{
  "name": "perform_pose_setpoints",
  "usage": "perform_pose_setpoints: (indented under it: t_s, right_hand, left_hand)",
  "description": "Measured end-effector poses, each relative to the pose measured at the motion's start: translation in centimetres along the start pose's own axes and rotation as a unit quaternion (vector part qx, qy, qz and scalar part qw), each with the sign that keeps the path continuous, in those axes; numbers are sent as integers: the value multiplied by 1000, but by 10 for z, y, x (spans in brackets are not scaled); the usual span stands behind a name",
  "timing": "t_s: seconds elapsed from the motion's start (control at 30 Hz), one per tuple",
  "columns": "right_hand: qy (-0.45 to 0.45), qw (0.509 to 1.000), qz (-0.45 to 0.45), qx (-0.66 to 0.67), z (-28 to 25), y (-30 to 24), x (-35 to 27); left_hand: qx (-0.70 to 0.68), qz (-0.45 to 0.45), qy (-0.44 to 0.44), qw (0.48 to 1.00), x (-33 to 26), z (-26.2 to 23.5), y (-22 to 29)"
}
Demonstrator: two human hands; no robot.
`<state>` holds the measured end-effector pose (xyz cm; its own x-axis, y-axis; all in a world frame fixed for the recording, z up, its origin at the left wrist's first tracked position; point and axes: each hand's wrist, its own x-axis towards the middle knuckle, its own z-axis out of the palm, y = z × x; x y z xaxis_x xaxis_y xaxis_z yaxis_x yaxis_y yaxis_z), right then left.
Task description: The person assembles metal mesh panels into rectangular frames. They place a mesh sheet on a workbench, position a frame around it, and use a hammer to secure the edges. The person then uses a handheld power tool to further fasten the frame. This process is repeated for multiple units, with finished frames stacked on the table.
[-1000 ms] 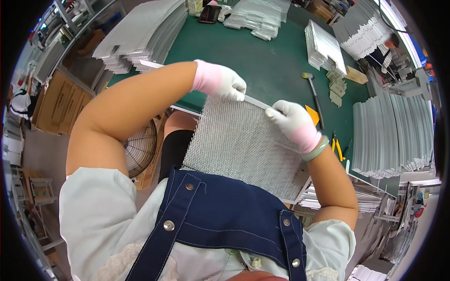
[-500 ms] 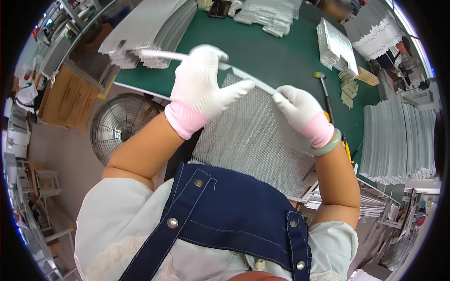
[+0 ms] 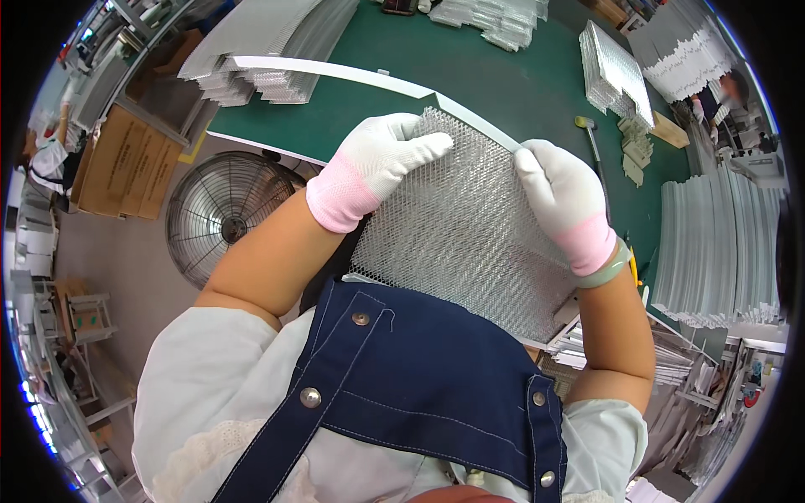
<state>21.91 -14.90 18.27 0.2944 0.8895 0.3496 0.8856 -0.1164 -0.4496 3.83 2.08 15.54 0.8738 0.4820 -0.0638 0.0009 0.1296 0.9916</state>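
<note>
A green-topped work table point(image 3: 470, 80) carries stacks of grey mesh sheets point(image 3: 268, 38) at its far left corner. Over its near edge, a rectangular silver metal mesh panel point(image 3: 470, 230) is held up, the left hand point(image 3: 377, 163) and right hand point(image 3: 562, 197) in white gloves, fingers closed on its top edge.

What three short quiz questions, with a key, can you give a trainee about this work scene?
1. True or false: both hands wear white gloves with pink cuffs.
2. What does the left hand touch? A) a hammer B) the metal mesh panel C) the fan
3. Which thing stands on the floor, beside the green table?

Key:
1. True; the right hand is gloved too.
2. B
3. The round wire fan.
</note>
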Motion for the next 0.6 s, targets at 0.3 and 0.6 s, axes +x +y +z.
perform_pose_setpoints:
  t_s: [0.3, 0.6]
  right_hand:
    - [-2, 994, 19, -104, 7, 1, -2]
    - [-67, 987, 67, 131, 10, 40, -6]
  left_hand:
    - [73, -13, 32, 997, 3, 4, 0]
    - [96, -32, 40, 994, 15, 6, -2]
